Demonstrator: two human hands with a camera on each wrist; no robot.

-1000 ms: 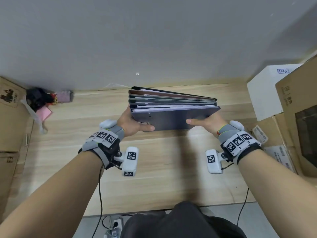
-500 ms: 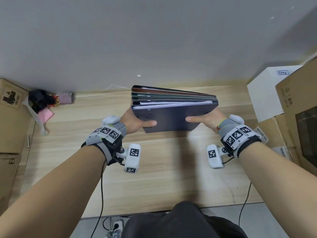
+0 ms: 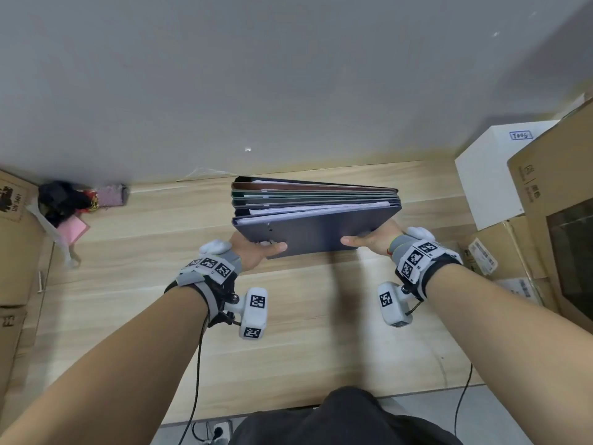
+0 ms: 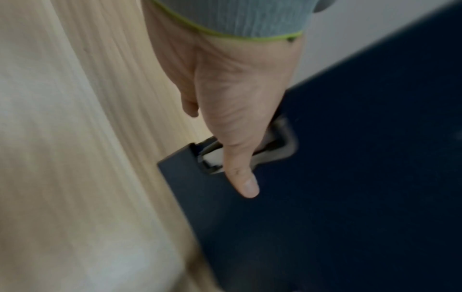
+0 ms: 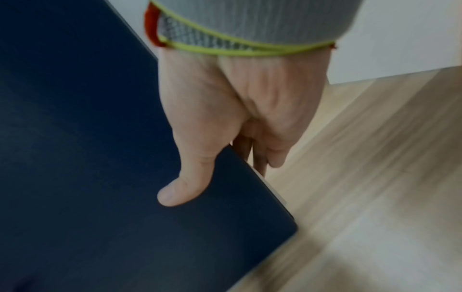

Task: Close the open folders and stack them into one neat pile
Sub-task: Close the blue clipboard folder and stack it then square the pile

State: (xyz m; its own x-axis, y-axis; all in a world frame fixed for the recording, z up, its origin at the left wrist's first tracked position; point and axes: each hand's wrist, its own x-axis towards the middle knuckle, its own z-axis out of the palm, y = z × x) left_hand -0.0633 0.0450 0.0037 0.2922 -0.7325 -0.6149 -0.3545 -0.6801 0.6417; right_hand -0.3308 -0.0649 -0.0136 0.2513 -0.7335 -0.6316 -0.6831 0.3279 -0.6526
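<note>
A stack of closed folders (image 3: 316, 213), dark blue nearest me with green and brown ones behind, stands tilted on edge above the wooden desk (image 3: 160, 284). My left hand (image 3: 256, 250) grips its left end, thumb on the blue cover (image 4: 350, 177) beside a metal clip (image 4: 280, 146). My right hand (image 3: 369, 239) grips the right end, thumb pressed on the cover (image 5: 87, 158), fingers tucked behind the edge. White paper edges show between the covers.
A white box (image 3: 491, 175) and brown cartons (image 3: 558, 200) stand at the right. Another carton (image 3: 12, 236) sits at the left, with a black and pink clutter (image 3: 70, 200) by the wall. Cables hang off the desk's front edge.
The stack has shifted slightly away from me and toward the right, and its blue cover has tipped a little flatter. Both hands keep the same grip.
</note>
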